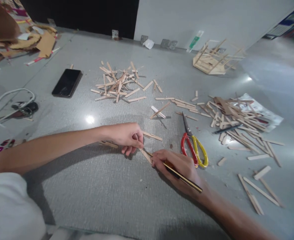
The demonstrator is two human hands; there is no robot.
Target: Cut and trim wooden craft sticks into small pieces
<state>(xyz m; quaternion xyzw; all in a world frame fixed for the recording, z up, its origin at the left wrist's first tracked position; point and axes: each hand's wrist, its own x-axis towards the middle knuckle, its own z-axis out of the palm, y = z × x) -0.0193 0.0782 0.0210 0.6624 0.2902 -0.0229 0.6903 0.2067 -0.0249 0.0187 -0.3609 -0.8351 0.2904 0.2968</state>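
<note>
Near the middle of the table, my left hand point(133, 139) pinches one end of a popsicle stick point(145, 156) between thumb and fingers. My right hand point(177, 166) grips a dark pencil with gold stripes point(184, 179), its tip down at that same stick. Just beyond my left hand lie more sticks point(153, 136), and another piece point(109, 144) rests beside the wrist. Scissors with one red and one yellow handle point(195, 146) lie beyond my right hand, blades pointing away.
A pile of popsicle sticks point(119, 83) lies ahead, and a larger heap point(242, 123) at the right. A stick frame point(210, 61) stands at the back right. Left are a phone point(66, 82), a white cable point(26, 91) and cardboard scraps point(46, 44). A wall point(177, 20) borders the back.
</note>
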